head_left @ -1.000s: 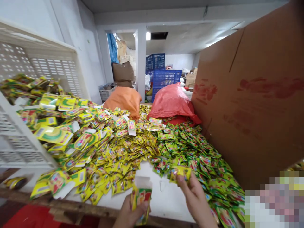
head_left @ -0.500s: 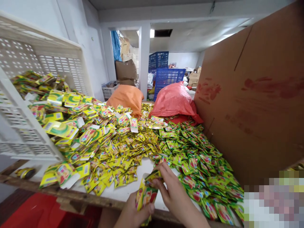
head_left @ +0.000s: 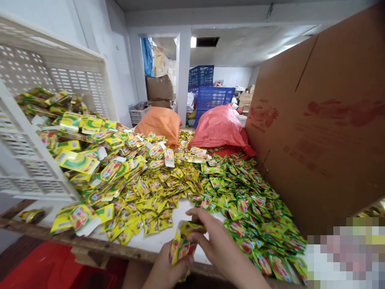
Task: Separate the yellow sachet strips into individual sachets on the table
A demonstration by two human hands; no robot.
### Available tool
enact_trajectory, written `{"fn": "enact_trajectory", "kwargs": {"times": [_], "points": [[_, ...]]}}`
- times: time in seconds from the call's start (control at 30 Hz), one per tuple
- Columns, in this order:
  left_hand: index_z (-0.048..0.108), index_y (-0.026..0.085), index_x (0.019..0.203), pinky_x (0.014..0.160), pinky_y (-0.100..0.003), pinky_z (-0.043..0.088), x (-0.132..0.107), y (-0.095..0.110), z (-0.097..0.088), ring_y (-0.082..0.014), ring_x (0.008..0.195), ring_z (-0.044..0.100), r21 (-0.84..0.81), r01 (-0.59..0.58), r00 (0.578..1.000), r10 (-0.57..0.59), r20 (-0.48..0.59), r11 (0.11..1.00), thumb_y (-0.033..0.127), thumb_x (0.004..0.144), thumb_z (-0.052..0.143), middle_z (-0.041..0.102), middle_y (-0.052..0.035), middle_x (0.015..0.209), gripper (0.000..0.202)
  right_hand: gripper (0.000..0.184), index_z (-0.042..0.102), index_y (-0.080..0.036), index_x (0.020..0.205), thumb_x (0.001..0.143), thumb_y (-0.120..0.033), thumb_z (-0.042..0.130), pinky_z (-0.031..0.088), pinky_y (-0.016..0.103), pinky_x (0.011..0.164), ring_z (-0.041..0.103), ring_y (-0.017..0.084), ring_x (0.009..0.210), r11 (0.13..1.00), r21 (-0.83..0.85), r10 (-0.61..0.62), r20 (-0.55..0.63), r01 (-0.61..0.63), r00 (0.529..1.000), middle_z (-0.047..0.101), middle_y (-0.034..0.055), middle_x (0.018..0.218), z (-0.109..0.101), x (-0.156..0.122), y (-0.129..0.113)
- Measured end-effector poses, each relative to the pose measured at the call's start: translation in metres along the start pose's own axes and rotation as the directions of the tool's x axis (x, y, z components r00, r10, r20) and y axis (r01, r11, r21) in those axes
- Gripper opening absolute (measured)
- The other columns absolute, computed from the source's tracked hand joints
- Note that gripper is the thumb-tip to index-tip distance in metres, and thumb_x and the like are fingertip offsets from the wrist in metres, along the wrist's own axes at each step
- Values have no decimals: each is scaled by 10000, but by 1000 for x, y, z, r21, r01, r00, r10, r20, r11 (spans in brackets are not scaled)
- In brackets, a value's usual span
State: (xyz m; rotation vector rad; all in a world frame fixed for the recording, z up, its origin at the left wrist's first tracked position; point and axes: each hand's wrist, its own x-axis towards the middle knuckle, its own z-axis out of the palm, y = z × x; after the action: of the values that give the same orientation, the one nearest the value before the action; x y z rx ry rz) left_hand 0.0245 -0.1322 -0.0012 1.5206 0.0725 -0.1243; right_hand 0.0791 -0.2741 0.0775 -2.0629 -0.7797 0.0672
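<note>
At the table's near edge my left hand (head_left: 164, 271) grips a small yellow printed carton (head_left: 181, 245), open at its top. My right hand (head_left: 215, 241) pinches a yellow sachet (head_left: 189, 228) at the carton's mouth, partly inside it. Just beyond my hands lies a big heap of yellow sachets (head_left: 156, 192) and, to its right, a heap of green sachets (head_left: 252, 200) on the white tabletop (head_left: 162, 241).
A tipped white plastic crate (head_left: 39, 120) at the left spills flat yellow cartons (head_left: 78, 162). A tall cardboard sheet (head_left: 325, 120) walls the right side. Orange (head_left: 158, 122) and red (head_left: 219, 126) sacks lie at the far end, blue crates (head_left: 210, 96) behind them.
My right hand took a sachet from the green heap, carried it left to the carton in my left hand and pushed it into the open top.
</note>
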Motion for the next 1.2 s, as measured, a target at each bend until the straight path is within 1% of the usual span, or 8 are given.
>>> {"fn": "enact_trajectory", "kwargs": {"times": [0.1, 0.23, 0.33, 0.5, 0.63, 0.9, 1.07, 1.2], "points": [[502, 130, 730, 531, -204, 379, -5, 9, 2, -96, 548, 424, -91, 32, 997, -25, 75, 995, 553, 593, 667, 478, -5, 611, 474, 252, 489, -225, 977, 767, -111, 570, 420, 281, 750, 536, 174, 866, 1000, -20, -7, -113, 5, 994, 578, 13, 910, -1, 1, 9], [474, 123, 847, 538, -220, 410, -5, 11, 4, -109, 551, 488, -165, 86, 987, -62, 148, 983, 543, 589, 685, 546, -31, 657, 536, 148, 512, -203, 907, 788, -156, 587, 387, 311, 705, 503, 196, 815, 960, -228, -198, -151, 161, 969, 564, 29, 843, 3, 2, 20], [460, 123, 837, 527, -219, 408, -4, 8, 1, -100, 531, 485, -176, 85, 979, -49, 198, 981, 542, 586, 691, 538, -28, 648, 540, 129, 511, -194, 884, 792, -168, 597, 358, 306, 675, 487, 193, 778, 928, -308, -277, -193, 210, 941, 557, 28, 815, 5, 2, 22], [476, 130, 854, 558, -220, 416, -3, 5, -6, -122, 591, 536, -172, 202, 944, -145, 296, 964, 542, 602, 687, 572, -51, 700, 528, 148, 492, -203, 850, 788, -145, 612, 332, 298, 685, 483, 171, 751, 908, -283, -355, -134, 308, 925, 567, -1, 780, 7, -1, 21], [490, 106, 787, 550, -207, 405, 1, 6, -9, -109, 576, 521, -175, 168, 908, -83, 412, 970, 548, 558, 717, 559, -47, 659, 546, 116, 493, -204, 847, 807, -183, 599, 332, 301, 671, 481, 176, 744, 894, -299, -389, -150, 334, 909, 567, 5, 765, 7, 1, 22], [401, 127, 1016, 579, -238, 429, -5, 16, -5, -129, 602, 564, -284, 208, 953, -128, 276, 936, 555, 594, 698, 617, -70, 729, 670, 199, 473, -224, 1040, 844, -212, 510, 406, 313, 720, 487, 206, 878, 945, -214, -289, -203, 245, 936, 561, 52, 929, 6, -8, 23], [421, 125, 1038, 588, -265, 453, -2, 11, 0, -152, 609, 575, -281, 194, 962, -126, 242, 940, 562, 594, 693, 612, -64, 741, 680, 135, 575, -238, 934, 836, -218, 483, 360, 419, 840, 425, 260, 1041, 916, -351, -286, -228, 195, 931, 508, 75, 1107, 5, -17, 13], [459, 116, 1065, 746, -315, 476, 4, 3, 1, -230, 863, 587, -160, 104, 989, -84, 124, 982, 583, 617, 658, 595, -131, 1010, 676, 170, 636, -261, 877, 844, -322, 481, 342, 473, 878, 348, 309, 1154, 923, -335, -238, -113, 188, 965, 450, 65, 1235, 9, -21, 13]]}}
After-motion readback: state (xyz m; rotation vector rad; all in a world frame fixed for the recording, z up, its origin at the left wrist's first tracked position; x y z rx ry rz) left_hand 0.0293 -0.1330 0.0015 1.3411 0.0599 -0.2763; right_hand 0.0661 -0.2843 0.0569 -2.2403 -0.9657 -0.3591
